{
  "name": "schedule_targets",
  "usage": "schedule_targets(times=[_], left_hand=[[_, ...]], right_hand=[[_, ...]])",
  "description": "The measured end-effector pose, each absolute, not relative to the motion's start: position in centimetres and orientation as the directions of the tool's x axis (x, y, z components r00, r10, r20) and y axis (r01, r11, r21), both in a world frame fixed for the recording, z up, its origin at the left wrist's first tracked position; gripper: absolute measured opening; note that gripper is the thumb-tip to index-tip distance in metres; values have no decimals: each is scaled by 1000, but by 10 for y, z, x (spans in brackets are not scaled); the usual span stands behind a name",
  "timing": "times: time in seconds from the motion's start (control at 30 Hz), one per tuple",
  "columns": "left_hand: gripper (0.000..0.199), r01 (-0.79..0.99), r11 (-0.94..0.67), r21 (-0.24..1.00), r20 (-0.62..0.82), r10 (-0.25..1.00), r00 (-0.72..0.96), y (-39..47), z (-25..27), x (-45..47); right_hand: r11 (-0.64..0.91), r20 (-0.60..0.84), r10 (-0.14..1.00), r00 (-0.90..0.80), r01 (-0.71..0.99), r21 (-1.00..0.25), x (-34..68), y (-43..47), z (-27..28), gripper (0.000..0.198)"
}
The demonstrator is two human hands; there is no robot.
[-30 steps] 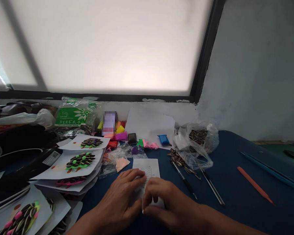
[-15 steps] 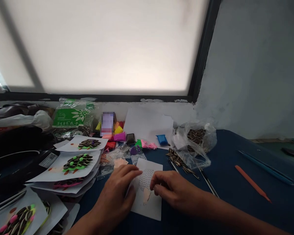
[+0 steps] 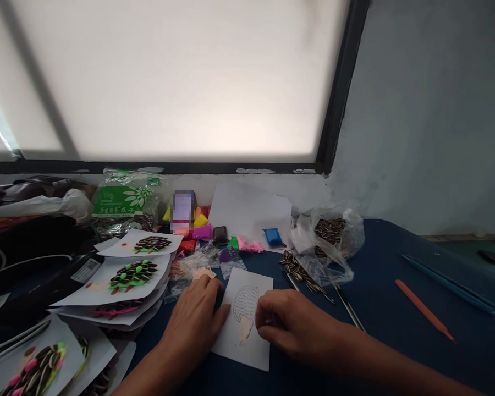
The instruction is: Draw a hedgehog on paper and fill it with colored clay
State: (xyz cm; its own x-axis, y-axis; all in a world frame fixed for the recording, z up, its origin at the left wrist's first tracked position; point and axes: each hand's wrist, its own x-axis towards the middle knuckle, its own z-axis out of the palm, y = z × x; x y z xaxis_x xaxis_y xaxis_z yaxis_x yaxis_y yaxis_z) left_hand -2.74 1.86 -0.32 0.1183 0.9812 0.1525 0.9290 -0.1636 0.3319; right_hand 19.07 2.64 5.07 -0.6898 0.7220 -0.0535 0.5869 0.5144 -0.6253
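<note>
A white card [image 3: 256, 346] lies on the dark blue table between my hands. It bears a pencilled hedgehog outline [image 3: 246, 302] filled with small marks, and flattened peach clay [image 3: 245, 330] covers the face part. My left hand [image 3: 198, 316] rests at the card's left edge, thumb apart from the fingers, fingertips near a lump of peach clay [image 3: 203, 273] on clear wrapping. Over the right edge of the card, my right hand [image 3: 286, 319] has its fingers curled against the thumb; whatever they may hold is hidden.
Finished hedgehog cards [image 3: 134, 275] with striped sunflower seeds are stacked at left. Behind stand coloured clay packs [image 3: 202, 232], a blue pack [image 3: 273, 236] and a bag of seeds [image 3: 330, 234]. Loose seeds [image 3: 297, 267], an orange clay tool [image 3: 424, 311] and blue tweezers [image 3: 449, 283] lie right.
My left hand has drawn back leftward from the drawing, and its fingers have come nearer the peach lump. My right hand has shifted slightly right, uncovering more of the outline.
</note>
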Motion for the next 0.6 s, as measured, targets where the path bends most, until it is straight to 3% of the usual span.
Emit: schedule_targets(times=[0.07, 0.17, 0.37, 0.5, 0.6], left_hand=[[15, 930, -144, 338, 146, 984, 99, 21, 1, -27], [6, 928, -118, 353, 125, 989, 79, 28, 8, -22], [8, 904, -89, 418, 79, 995, 62, 46, 14, -10], [5, 875, -96, 474, 5, 994, 106, 55, 10, -11], [26, 855, -101, 510, -52, 988, 148, 58, 7, -15]], right_hand=[[527, -44, 714, -699, 579, -622, 191, 28, 48, 14], [560, -17, 716, -698, 589, -582, 191, 32, 47, 21], [546, -14, 764, -645, 659, -518, 192, 32, 51, 9], [593, -23, 715, -699, 623, -510, 186, 23, 49, 12], [708, 49, 631, -774, 549, -444, 181, 17, 43, 18]])
